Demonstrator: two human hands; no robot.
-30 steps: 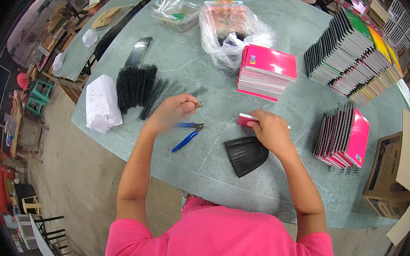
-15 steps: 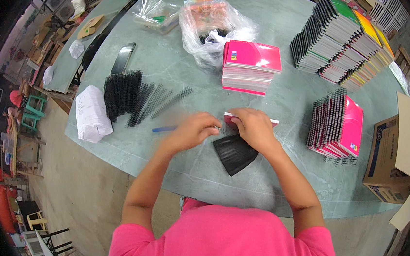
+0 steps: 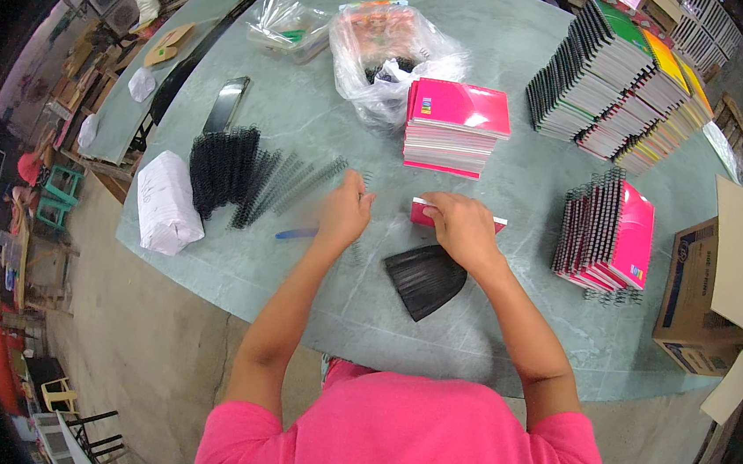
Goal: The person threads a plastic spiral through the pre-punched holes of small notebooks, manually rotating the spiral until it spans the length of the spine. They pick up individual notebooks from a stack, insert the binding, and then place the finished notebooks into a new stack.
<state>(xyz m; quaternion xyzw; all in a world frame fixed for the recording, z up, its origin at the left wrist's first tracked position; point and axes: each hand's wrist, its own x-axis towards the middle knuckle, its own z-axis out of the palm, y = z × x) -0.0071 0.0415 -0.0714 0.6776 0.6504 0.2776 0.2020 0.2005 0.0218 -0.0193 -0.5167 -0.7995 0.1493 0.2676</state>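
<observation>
My right hand [image 3: 462, 228] grips a thin pink notebook [image 3: 426, 212] that lies on the grey-green table [image 3: 312, 103]. My left hand [image 3: 344, 214] is just left of it, closed around a thin black spiral coil [image 3: 357, 253] whose ends stick out above and below the fingers. A fanned stack of black covers [image 3: 425, 278] lies just in front of my right hand. Blue-handled pliers [image 3: 294, 234] rest on the table by my left wrist.
A heap of black coils [image 3: 223, 166] and a white wrapped packet [image 3: 162, 200] sit at the left. An unbound pink stack [image 3: 456, 124], plastic bags [image 3: 388, 48], coil-bound notebooks [image 3: 610, 231], coloured notebook rows [image 3: 624, 77] and a cardboard box [image 3: 711, 288] stand behind and right.
My left hand left the coil heap and came in beside the pink notebook with a coil in it. My right hand stayed on the notebook.
</observation>
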